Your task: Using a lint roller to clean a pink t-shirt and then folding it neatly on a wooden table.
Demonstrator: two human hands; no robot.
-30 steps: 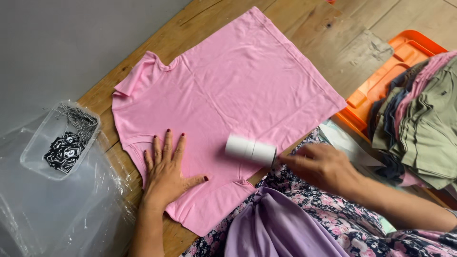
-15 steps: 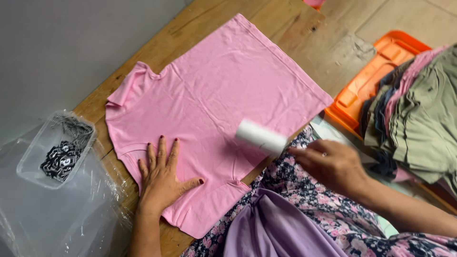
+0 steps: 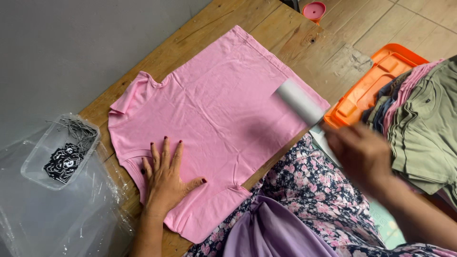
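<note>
A pink t-shirt [image 3: 214,109] lies spread flat on a wooden table [image 3: 304,52]. My left hand [image 3: 166,178] presses flat on the shirt near its neck end, fingers spread. My right hand [image 3: 362,154] grips the handle of a white lint roller [image 3: 300,101]. The roller's head rests on the shirt's right edge near the hem and looks blurred by motion.
A clear plastic box [image 3: 59,152] of black-and-white tags and pins sits on clear plastic sheeting at the left. An orange crate [image 3: 376,81] with a stack of folded olive, pink and grey garments [image 3: 423,119] stands at the right. A small pink lid [image 3: 314,9] lies at the table's far end.
My right hand has run the lint roller along the shirt from near my left hand toward the hem at the right. My left hand has stayed pressed on the shirt.
</note>
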